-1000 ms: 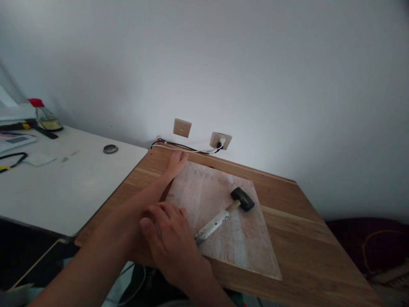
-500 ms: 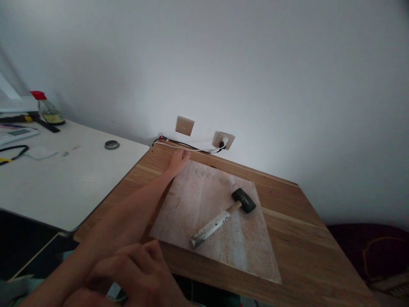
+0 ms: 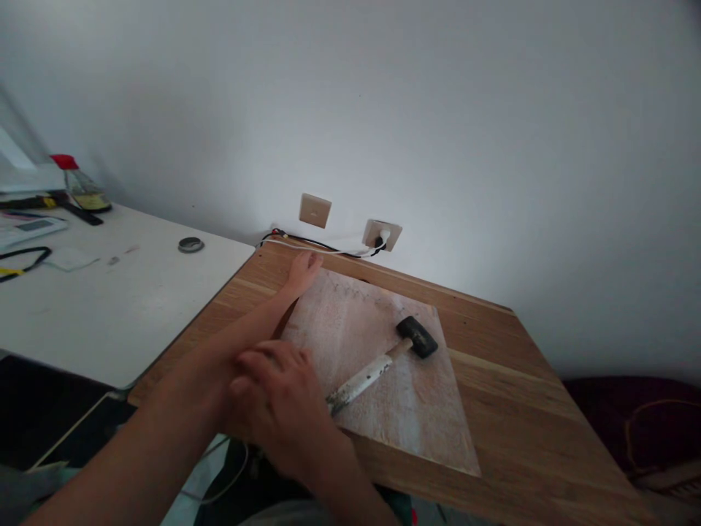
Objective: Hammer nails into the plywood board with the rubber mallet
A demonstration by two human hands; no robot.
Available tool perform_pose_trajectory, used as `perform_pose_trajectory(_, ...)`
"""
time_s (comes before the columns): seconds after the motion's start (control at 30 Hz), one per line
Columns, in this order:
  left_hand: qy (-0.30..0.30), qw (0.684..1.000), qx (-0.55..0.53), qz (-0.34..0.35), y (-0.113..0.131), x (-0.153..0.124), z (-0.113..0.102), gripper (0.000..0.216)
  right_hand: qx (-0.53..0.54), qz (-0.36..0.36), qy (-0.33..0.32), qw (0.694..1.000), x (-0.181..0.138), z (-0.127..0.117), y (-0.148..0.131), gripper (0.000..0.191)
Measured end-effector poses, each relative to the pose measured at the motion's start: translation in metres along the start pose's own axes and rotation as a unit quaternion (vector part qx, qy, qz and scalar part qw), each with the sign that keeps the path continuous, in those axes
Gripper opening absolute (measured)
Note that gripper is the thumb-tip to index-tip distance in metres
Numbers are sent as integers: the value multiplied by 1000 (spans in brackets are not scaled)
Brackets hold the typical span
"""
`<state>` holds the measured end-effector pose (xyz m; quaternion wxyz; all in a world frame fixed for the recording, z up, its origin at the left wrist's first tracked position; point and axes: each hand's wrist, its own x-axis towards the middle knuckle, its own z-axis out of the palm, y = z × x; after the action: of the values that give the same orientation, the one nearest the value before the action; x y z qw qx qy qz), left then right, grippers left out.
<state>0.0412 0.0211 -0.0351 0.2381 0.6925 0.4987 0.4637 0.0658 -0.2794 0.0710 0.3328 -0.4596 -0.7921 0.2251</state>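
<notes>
My left hand (image 3: 305,270) is at the far left corner of a pale, worn wooden board (image 3: 377,351). Its fingers are bent at the board's edge, and their tips are partly hidden. A mallet (image 3: 383,363) with a black head and a chipped white-painted handle lies diagonally across the board. Over my left forearm, close to the board's near left corner, is my right hand (image 3: 285,405). Its fingers are loosely bent, with the thumb apart, and nothing shows in them. The end of the mallet's handle is just beside it, partly covered.
The board lies on a brown wooden table (image 3: 504,394) against a wall. Cables (image 3: 328,248) run along its back edge to a socket (image 3: 382,235). A white table (image 3: 136,292) at left bears a round metal lid (image 3: 190,245), a red-capped bottle (image 3: 82,186) and tools.
My right hand has moved up and to the right, over my left forearm and nearer the mallet's handle. My left hand stays at the board's corner. The mallet has not moved.
</notes>
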Motion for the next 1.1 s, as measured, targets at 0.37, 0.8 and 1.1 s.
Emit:
perform_pose_trajectory(0.37,2,1000,-5,-21,1,0,-2,21,-33,60,0,998,-3,-10,9,34)
perform_pose_trajectory(0.8,1,999,1,-41,8,1,-6,25,-14,-14,24,1000,1,-12,16,20)
perform_pose_trajectory(1.1,24,995,-47,-81,5,2,-7,26,-113,66,58,990,-27,-11,32,36)
